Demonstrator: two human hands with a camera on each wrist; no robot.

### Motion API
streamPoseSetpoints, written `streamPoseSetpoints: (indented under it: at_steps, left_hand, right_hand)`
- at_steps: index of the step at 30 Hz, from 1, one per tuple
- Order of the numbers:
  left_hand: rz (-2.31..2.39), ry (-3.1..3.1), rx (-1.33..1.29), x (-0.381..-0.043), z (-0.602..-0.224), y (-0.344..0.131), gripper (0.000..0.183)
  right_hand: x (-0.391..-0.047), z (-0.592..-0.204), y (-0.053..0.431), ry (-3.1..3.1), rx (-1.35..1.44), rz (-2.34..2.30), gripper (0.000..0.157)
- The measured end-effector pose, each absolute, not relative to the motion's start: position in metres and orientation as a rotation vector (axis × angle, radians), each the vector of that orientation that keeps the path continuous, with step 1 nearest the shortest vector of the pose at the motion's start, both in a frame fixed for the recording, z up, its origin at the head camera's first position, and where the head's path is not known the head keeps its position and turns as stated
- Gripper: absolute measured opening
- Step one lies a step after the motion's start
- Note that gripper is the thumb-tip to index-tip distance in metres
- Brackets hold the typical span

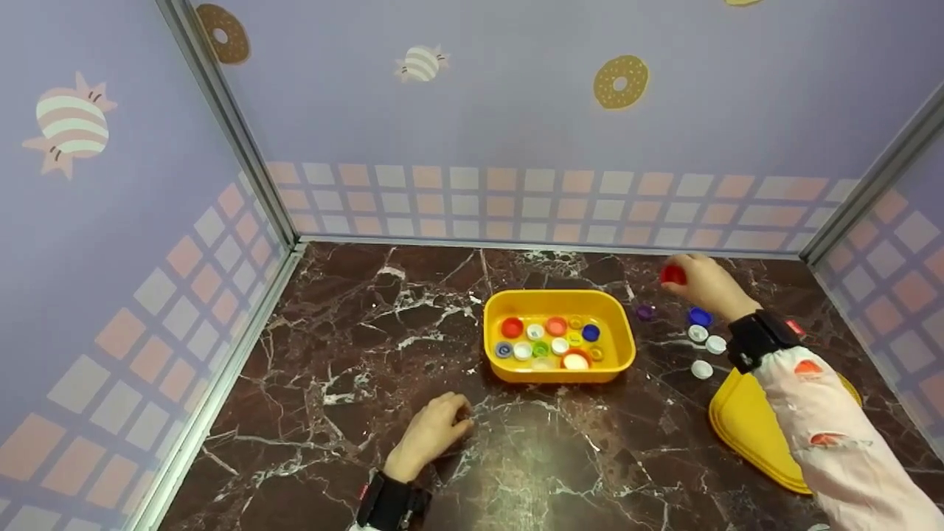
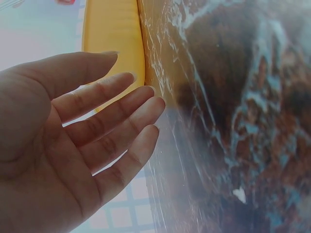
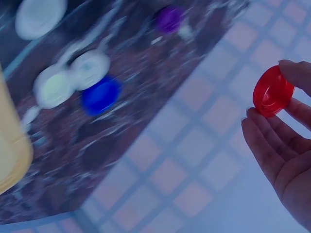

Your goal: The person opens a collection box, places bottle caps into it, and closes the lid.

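Observation:
Between thumb and fingers, my right hand (image 1: 709,284) pinches a red bottle cap (image 3: 273,91), raised above the table at the back right. Below it lie a blue cap (image 1: 700,317), a purple cap (image 1: 645,313) and several white caps (image 1: 702,369). My left hand (image 1: 431,430) is near the front of the table with its fingers loosely bent and nothing in it. Ahead of that hand stands a yellow tub (image 1: 623,361). Inside the tub are several caps, among them a red cap (image 1: 512,327), a green cap (image 1: 540,348) and a dark blue cap (image 1: 591,332).
A yellow flat piece with rounded corners (image 1: 752,428) lies at the right, partly under my right forearm. Patterned walls (image 1: 472,199) enclose the dark marbled table (image 1: 354,413) at the back and both sides.

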State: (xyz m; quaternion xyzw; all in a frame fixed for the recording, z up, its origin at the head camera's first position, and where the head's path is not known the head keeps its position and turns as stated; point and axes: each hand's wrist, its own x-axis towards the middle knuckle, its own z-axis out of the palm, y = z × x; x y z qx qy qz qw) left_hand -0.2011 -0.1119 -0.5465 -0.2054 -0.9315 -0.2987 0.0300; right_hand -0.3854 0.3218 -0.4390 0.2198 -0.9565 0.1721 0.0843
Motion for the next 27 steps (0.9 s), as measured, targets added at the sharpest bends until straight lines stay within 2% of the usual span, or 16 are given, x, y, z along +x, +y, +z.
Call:
streamPoseSetpoints:
  at_steps: [7, 15, 27]
  left_hand:
    - [-0.949, -2.903, -0.616, -0.201, -0.547, -0.113, 0.008]
    - [-0.904, -2.896, -0.627, -0.2, -0.548, -0.114, 0.009]
    - [-0.89, -2.89, -0.612, -0.201, -0.548, -0.115, 0.01]
  right_hand:
    - [-0.38, -0.435, 0.281, -2.836, 0.852, 0.483, 0.036]
    - [-0.365, -0.446, 0.252, -2.817, 1.189, 0.414, 0.031]
    - [-0.354, -0.466, 0.234, -2.908, 1.354, 0.349, 0.027]
